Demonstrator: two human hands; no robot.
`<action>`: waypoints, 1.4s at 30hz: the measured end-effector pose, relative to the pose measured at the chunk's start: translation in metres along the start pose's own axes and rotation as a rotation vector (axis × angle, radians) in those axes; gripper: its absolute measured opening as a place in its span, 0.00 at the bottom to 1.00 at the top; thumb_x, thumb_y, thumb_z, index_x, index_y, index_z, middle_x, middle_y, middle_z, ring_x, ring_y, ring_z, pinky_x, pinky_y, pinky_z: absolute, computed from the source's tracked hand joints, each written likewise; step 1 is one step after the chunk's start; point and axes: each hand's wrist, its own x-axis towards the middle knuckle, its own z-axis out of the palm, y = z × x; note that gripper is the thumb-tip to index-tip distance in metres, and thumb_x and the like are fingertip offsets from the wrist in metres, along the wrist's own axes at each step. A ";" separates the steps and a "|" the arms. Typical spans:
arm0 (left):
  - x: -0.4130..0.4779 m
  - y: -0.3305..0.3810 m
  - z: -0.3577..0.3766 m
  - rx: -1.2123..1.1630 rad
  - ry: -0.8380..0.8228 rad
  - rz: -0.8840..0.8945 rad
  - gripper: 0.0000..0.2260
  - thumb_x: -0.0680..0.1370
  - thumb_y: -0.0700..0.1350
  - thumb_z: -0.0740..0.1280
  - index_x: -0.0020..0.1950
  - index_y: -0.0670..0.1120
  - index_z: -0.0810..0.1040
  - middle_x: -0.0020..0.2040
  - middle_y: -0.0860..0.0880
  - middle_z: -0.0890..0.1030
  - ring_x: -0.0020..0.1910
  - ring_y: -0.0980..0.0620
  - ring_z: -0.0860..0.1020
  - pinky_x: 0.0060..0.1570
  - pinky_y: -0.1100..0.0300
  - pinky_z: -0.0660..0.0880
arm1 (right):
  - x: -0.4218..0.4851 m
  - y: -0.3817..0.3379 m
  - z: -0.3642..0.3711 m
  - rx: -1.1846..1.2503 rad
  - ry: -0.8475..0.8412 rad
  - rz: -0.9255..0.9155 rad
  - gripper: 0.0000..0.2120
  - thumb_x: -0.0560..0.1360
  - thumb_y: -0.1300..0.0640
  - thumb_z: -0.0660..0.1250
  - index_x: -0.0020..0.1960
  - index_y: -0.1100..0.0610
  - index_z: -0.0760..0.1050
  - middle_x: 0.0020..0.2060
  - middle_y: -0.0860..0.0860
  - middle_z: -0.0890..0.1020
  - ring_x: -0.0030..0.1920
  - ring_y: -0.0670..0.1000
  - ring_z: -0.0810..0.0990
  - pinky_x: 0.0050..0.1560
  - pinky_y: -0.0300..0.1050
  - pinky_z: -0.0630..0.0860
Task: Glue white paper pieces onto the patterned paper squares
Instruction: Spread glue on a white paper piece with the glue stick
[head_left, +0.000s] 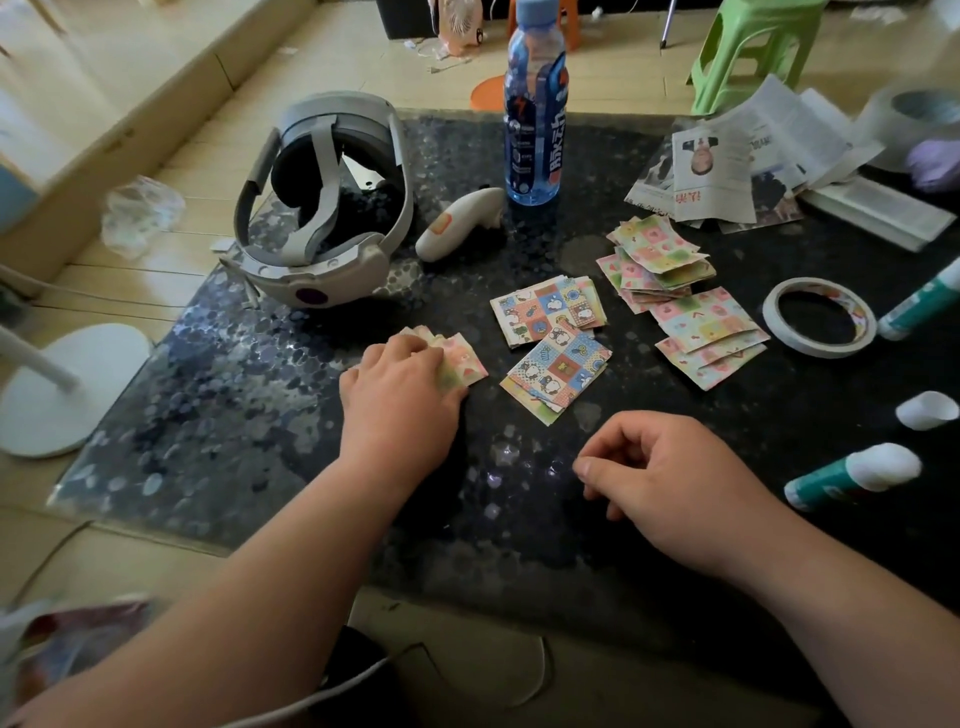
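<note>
My left hand (400, 389) lies on a small stack of pink patterned paper squares (465, 358) on the dark table (234, 395), fingers bent over the stack's left part. My right hand (660, 478) hovers near the table's front with loosely curled fingers and holds nothing. Two piles of blue cartoon squares (550, 309) (558, 371) lie in the middle. More pink and green squares (657, 260) (709, 335) are spread at the right. An uncapped glue stick (852, 475) lies at the right edge, its white cap (927, 410) beside it.
A white headset (322, 208), a controller (457, 223) and a blue bottle (535, 104) stand at the back. A tape ring (818, 317), a second glue stick (922, 304), cut newspaper (727, 171) and a big tape roll (914, 124) are at the right. A green stool (753, 52) is behind.
</note>
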 end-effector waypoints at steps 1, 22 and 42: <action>-0.001 0.000 0.001 -0.007 0.008 0.003 0.20 0.81 0.58 0.63 0.70 0.51 0.76 0.72 0.53 0.70 0.71 0.47 0.65 0.68 0.47 0.60 | 0.000 0.000 0.001 0.001 0.001 -0.002 0.05 0.78 0.52 0.72 0.43 0.48 0.82 0.36 0.41 0.85 0.36 0.41 0.83 0.36 0.35 0.76; -0.011 0.005 -0.050 -0.374 0.400 0.077 0.05 0.80 0.47 0.69 0.48 0.48 0.84 0.42 0.58 0.79 0.46 0.52 0.79 0.49 0.53 0.76 | -0.004 -0.005 -0.005 0.010 -0.006 -0.014 0.05 0.78 0.51 0.71 0.44 0.48 0.81 0.36 0.43 0.85 0.36 0.41 0.83 0.36 0.35 0.77; -0.066 0.065 -0.027 -1.406 -0.522 -0.451 0.08 0.80 0.41 0.69 0.49 0.37 0.83 0.44 0.41 0.86 0.39 0.47 0.84 0.45 0.52 0.83 | -0.026 0.027 -0.017 0.430 0.333 0.039 0.10 0.77 0.52 0.74 0.38 0.53 0.83 0.27 0.47 0.81 0.32 0.50 0.77 0.39 0.48 0.73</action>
